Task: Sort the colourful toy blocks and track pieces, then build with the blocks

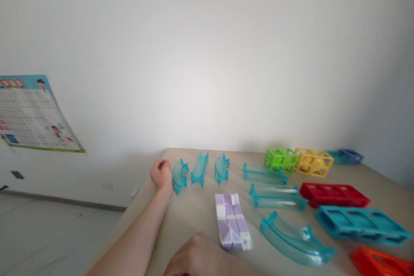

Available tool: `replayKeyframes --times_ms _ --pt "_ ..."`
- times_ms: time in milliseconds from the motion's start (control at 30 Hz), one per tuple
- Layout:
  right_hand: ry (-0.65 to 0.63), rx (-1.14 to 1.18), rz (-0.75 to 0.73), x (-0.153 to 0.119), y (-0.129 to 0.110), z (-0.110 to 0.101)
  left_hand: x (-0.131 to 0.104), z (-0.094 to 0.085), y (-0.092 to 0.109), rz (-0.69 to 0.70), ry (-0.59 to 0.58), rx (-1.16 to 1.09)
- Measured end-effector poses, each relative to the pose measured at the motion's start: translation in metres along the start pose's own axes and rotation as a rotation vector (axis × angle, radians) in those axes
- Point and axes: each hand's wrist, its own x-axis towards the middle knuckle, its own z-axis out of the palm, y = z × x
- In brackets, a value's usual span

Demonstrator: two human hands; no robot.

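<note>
Teal curved translucent track (177, 177) | left hand (161, 174) beside, fingers together | right hand (199, 255): fingers unclear

A poster (35, 116), blue-topped and green-edged below, is hanging at left on the pale wall (200, 51). A small dark plate (17, 174) is sitting lower; a dark skirting strip (77, 203) is bordering the grey-veined floor (48, 237).

Purple-and-white block puzzle (229, 221) folded into a flattish oblong, laid down with its patterned faces exposed, short translucent turquoise curved track piece (179, 175) placed beyond and left of the puzzle, well apart from it, bowed leftward.
</note>
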Motion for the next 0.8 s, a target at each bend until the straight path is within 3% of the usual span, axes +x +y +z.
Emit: replayKeyframes --times_ms 167,233,367,633,800 --pt "0.055 -0.394 0.352 0.032 -0.006 0.011 -0.002 0.01 0.003 0.043 -0.135 0.04" --pt "0.061 -0.496 0.423 0.046 -0.008 0.013 -0.002 0.01 0.005 0.062 -0.174 0.067" --pt "0.078 -0.541 0.438 0.06 -0.005 0.015 -0.003 0.008 0.009 0.09 -0.251 0.131" --pt "0.132 -0.529 0.345 0.061 0.008 0.03 -0.015 0.012 0.017 0.141 -0.482 0.26" --pt "0.117 -0.515 0.365 0.062 0.009 0.031 -0.011 0.012 0.017 0.141 -0.534 0.328"
